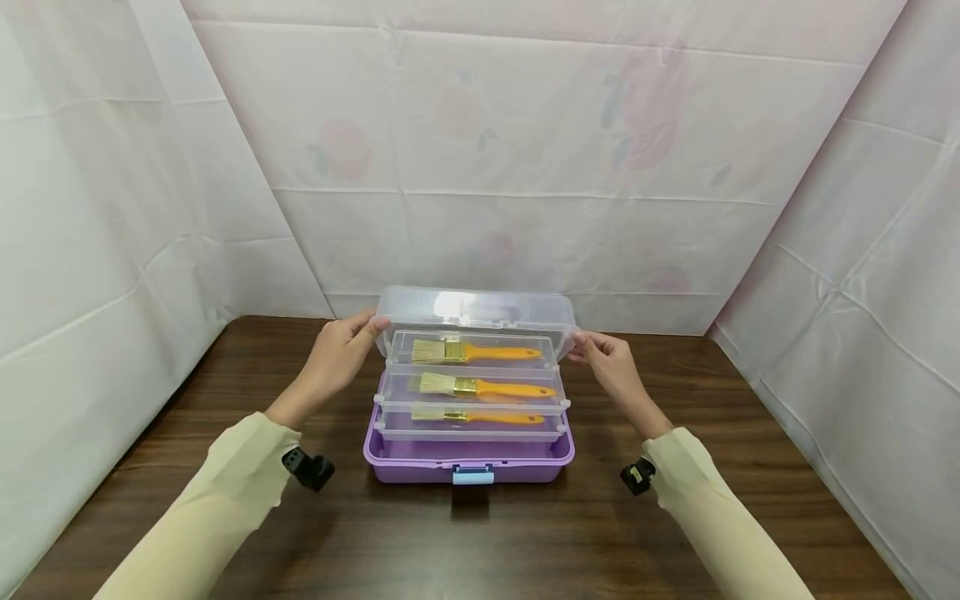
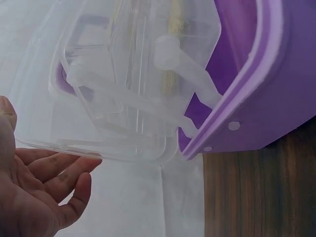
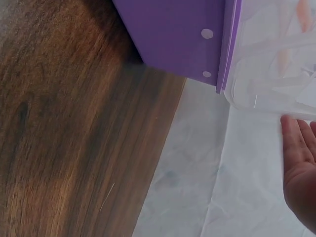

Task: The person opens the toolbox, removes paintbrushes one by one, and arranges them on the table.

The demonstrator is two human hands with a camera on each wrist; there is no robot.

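Note:
A purple toolbox (image 1: 468, 462) stands open on the dark wooden table (image 1: 480, 542). Its clear lid (image 1: 476, 308) is tipped back, and three clear trays are stepped out above the base. Each tray holds one orange-handled paintbrush: the top (image 1: 480, 352), the middle (image 1: 487, 387), the lowest (image 1: 480, 415). My left hand (image 1: 341, 354) touches the lid's left end, thumb on its corner. In the left wrist view its loosely straight fingers (image 2: 74, 170) lie under the lid's edge (image 2: 98, 148). My right hand (image 1: 607, 358) touches the lid's right end; its fingers (image 3: 301, 163) are straight, just below the clear edge (image 3: 266, 94).
White cloth (image 1: 525, 167) with faint flower prints walls the table in at the back and on both sides. A pale blue latch (image 1: 473, 476) sits on the front of the purple base. Bare tabletop lies in front of the box and on either side of it.

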